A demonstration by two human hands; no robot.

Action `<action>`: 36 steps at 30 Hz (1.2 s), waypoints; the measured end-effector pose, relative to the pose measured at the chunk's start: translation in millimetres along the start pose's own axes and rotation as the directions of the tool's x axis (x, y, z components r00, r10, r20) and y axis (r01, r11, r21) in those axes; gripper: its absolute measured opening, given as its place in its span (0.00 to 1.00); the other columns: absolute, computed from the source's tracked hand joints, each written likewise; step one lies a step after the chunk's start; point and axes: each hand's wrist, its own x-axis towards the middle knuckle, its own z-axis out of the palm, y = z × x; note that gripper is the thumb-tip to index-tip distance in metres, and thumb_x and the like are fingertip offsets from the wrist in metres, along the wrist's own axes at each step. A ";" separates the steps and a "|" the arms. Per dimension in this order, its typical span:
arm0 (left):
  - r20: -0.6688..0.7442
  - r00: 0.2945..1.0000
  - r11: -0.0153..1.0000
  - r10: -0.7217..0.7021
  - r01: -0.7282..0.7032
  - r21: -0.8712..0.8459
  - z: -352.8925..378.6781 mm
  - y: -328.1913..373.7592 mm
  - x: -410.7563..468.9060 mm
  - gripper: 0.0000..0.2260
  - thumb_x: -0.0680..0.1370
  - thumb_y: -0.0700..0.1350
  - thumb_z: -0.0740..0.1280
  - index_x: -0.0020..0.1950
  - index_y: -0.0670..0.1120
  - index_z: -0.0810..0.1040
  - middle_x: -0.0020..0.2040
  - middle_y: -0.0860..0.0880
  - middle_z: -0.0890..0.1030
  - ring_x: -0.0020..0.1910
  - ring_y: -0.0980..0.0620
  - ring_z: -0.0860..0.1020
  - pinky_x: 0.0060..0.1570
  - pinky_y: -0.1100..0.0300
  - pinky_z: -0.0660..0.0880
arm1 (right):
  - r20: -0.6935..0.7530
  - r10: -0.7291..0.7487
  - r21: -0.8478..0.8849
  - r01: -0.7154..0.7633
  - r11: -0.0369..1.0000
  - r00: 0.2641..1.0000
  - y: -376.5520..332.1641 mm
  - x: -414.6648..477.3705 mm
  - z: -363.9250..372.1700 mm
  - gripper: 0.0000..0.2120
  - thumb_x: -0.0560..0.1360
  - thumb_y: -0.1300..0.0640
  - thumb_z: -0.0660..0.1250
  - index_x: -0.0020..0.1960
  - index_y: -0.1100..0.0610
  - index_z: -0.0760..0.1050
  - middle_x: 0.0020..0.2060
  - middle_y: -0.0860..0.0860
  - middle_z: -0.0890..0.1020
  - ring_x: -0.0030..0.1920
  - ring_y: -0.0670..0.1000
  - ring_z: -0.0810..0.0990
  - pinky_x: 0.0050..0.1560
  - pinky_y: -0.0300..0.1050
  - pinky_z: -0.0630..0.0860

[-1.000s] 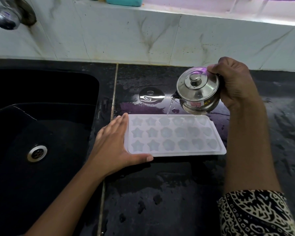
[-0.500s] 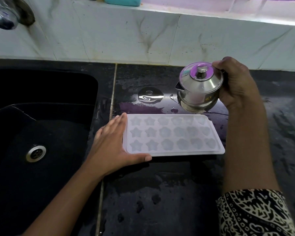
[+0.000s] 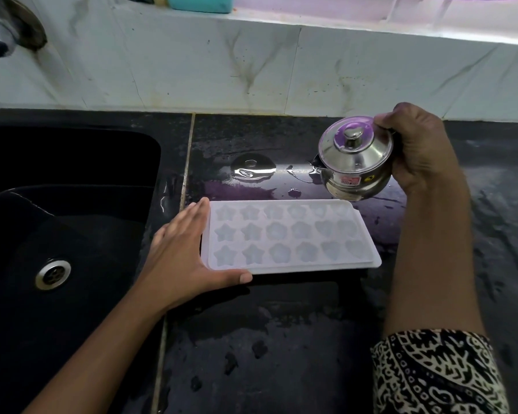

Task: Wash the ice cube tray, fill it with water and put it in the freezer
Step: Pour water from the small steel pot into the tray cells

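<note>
White ice cube tray, star and flower moulds; my left hand flat against its end, right hand gripping a steel pot.

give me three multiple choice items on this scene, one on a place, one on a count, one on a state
1. Where is the tray?
A. on the counter beside the sink
B. on the window ledge
C. inside a freezer

2. How many rows of moulds does the tray have?
A. two
B. five
C. three

3. The right hand:
A. hangs empty
B. grips the pot
C. lies flat on the tray

Key:
1 A, the tray lies flat on the dark counter just right of the sink.
2 C, three rows of six moulds show.
3 B, its fingers curl round the back of the pot, held above the counter.
</note>
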 end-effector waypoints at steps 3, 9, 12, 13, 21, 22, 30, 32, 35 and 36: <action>0.002 1.000 1.000 -0.007 0.007 0.002 0.3 -0.3 -0.1 0.65 0.50 0.83 0.57 0.80 0.54 0.43 0.80 0.58 0.47 0.77 0.61 0.45 0.75 0.54 0.45 | 0.019 -0.004 -0.001 0.005 1.000 1.000 0.0 0.1 -1.1 0.21 0.69 0.69 0.64 0.21 0.53 0.66 0.20 0.45 0.67 0.24 0.45 0.65 0.29 0.35 0.65; -0.015 1.000 1.000 -0.017 0.017 -0.005 1.6 -1.2 0.4 0.67 0.47 0.86 0.53 0.80 0.55 0.44 0.80 0.57 0.49 0.77 0.60 0.47 0.75 0.54 0.46 | 0.061 0.000 -0.053 0.003 0.999 0.998 -1.6 -0.3 -3.7 0.19 0.66 0.65 0.66 0.22 0.52 0.64 0.20 0.46 0.65 0.25 0.46 0.63 0.28 0.36 0.64; -0.021 1.000 1.000 -0.016 0.016 -0.003 2.3 -2.3 0.7 0.67 0.46 0.86 0.52 0.80 0.55 0.45 0.80 0.57 0.50 0.77 0.59 0.47 0.75 0.53 0.47 | 0.065 -0.001 -0.076 0.006 0.997 0.998 -1.6 0.3 -4.5 0.18 0.66 0.64 0.67 0.22 0.52 0.64 0.21 0.47 0.66 0.25 0.47 0.63 0.28 0.36 0.64; -0.022 1.000 1.000 -0.017 0.017 -0.002 2.5 -2.6 0.6 0.67 0.46 0.87 0.51 0.80 0.55 0.45 0.80 0.57 0.50 0.77 0.59 0.47 0.75 0.53 0.47 | 0.065 -0.002 -0.073 0.007 0.997 0.998 -1.5 0.2 -4.6 0.18 0.66 0.64 0.67 0.22 0.52 0.64 0.21 0.47 0.67 0.24 0.47 0.63 0.28 0.36 0.64; -0.017 1.000 1.000 -0.016 0.017 0.004 1.9 -2.4 0.9 0.68 0.46 0.86 0.51 0.80 0.55 0.45 0.80 0.56 0.50 0.78 0.59 0.48 0.76 0.52 0.47 | 0.058 -0.010 -0.064 0.014 0.998 0.998 -1.4 -0.2 -6.1 0.18 0.66 0.64 0.67 0.22 0.52 0.65 0.20 0.46 0.67 0.24 0.46 0.63 0.27 0.36 0.64; -0.016 1.000 1.000 -0.017 0.017 0.003 1.6 -2.2 0.9 0.68 0.46 0.86 0.51 0.80 0.55 0.45 0.80 0.56 0.50 0.78 0.58 0.48 0.76 0.52 0.47 | 0.057 -0.009 -0.061 0.013 0.998 0.998 -1.3 0.0 -6.3 0.18 0.66 0.64 0.67 0.22 0.52 0.65 0.20 0.46 0.67 0.24 0.46 0.63 0.27 0.36 0.64; -0.013 1.000 1.000 -0.016 0.016 0.013 1.0 -1.3 1.0 0.68 0.46 0.86 0.52 0.80 0.55 0.45 0.80 0.56 0.50 0.78 0.58 0.48 0.75 0.52 0.48 | 0.057 0.001 -0.094 0.005 0.996 0.998 -1.4 1.3 -7.7 0.17 0.65 0.63 0.68 0.22 0.52 0.65 0.20 0.47 0.67 0.24 0.46 0.65 0.28 0.36 0.66; -0.010 1.000 1.000 -0.015 0.015 0.008 1.0 -1.2 1.1 0.68 0.46 0.86 0.52 0.80 0.54 0.45 0.80 0.56 0.50 0.78 0.58 0.48 0.75 0.52 0.48 | 0.058 0.001 -0.100 0.005 0.995 0.998 -0.8 1.1 -6.9 0.17 0.65 0.63 0.68 0.23 0.52 0.65 0.20 0.46 0.68 0.24 0.46 0.65 0.27 0.36 0.66; -0.009 1.000 1.000 -0.013 0.014 0.012 1.0 -1.0 1.0 0.67 0.47 0.85 0.55 0.80 0.54 0.45 0.80 0.56 0.50 0.77 0.58 0.48 0.76 0.52 0.48 | 0.055 -0.002 -0.105 0.008 0.994 0.998 0.0 0.8 -5.7 0.16 0.65 0.63 0.68 0.25 0.53 0.64 0.21 0.48 0.68 0.25 0.47 0.64 0.28 0.37 0.66; -0.010 1.000 1.000 -0.012 0.012 0.012 1.0 -0.9 1.0 0.67 0.47 0.85 0.54 0.80 0.54 0.45 0.80 0.56 0.50 0.77 0.58 0.48 0.76 0.52 0.48 | 0.057 -0.002 -0.108 0.008 0.994 0.998 -0.2 0.8 -5.5 0.16 0.65 0.63 0.68 0.25 0.53 0.65 0.22 0.49 0.68 0.25 0.47 0.65 0.28 0.37 0.66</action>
